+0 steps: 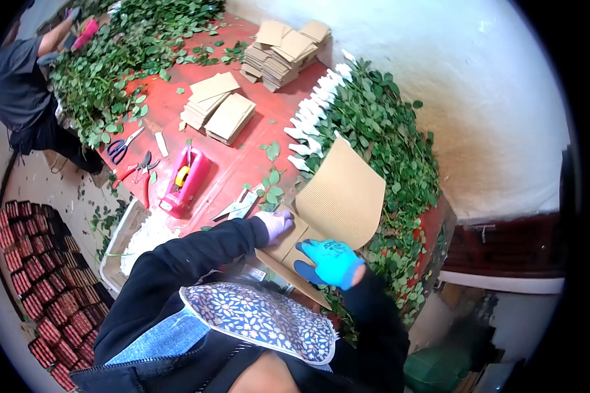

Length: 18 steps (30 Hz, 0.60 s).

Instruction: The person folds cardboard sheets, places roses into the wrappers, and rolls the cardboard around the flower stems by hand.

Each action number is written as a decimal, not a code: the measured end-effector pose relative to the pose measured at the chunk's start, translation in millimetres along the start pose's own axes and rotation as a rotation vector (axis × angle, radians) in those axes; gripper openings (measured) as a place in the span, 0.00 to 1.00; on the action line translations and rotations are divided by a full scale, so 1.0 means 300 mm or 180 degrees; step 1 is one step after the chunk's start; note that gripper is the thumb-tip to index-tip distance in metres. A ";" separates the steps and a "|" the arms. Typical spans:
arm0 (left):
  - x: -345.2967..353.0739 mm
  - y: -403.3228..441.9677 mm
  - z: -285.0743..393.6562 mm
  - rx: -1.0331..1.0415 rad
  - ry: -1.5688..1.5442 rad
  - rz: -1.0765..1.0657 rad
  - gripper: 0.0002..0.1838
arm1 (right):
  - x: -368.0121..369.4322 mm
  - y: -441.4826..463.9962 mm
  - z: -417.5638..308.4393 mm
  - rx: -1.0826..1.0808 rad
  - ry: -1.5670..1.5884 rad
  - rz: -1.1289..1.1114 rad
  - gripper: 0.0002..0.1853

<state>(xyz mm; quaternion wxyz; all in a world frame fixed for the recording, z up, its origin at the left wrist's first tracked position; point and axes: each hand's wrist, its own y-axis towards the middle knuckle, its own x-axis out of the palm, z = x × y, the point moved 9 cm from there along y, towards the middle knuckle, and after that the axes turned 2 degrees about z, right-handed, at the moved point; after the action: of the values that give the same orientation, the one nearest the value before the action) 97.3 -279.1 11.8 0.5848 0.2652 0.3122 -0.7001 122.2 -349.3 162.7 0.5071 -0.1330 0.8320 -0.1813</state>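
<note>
1. The left hand, in a lilac glove, curls at the left side of the corrugated cardboard; whether it pinches the sheet, I cannot tell.
2. The right hand, in a blue glove, lies over the lower part, thumb apart from the fingers (any grip underneath is hidden).
3. The cardboard sits at the near edge of the red table, its raised flap beside the leafy stems along the right edge.
4. Uneven pressure from the two hands could crease it askew; a flap swinging right could snag leaves.
5. The metal shears lie just beside the left hand, so a careless backward pull might nick the glove.
</note>
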 end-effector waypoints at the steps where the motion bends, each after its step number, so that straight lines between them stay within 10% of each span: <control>1: -0.003 0.009 0.009 -0.0052 -0.0025 0.0042 0.32 | -0.086 0.003 -0.066 -0.0004 -0.0057 -0.0046 0.26; 7: 0.087 0.088 0.065 0.0510 -0.0082 0.1334 0.27 | -0.448 0.277 -0.319 -0.1060 -0.0306 0.1411 0.24; 8: 0.109 0.117 0.052 -0.0136 -0.0176 0.0194 0.31 | -0.447 0.359 -0.305 -0.1047 -0.0328 0.1432 0.25; 11: 0.040 0.068 0.124 -0.0020 -0.0301 0.1039 0.19 | -0.418 0.590 -0.221 -0.0678 -0.0205 0.1216 0.28; 18: 0.067 0.041 0.148 0.0302 -0.0530 0.0483 0.11 | -0.338 0.813 -0.129 -0.0317 -0.0011 0.1102 0.28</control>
<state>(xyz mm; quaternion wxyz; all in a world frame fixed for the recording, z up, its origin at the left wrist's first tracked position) 105.7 -327.0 24.9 0.6468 0.2564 0.2082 -0.6874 124.3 -82.5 153.2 0.5249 -0.0130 0.8496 -0.0496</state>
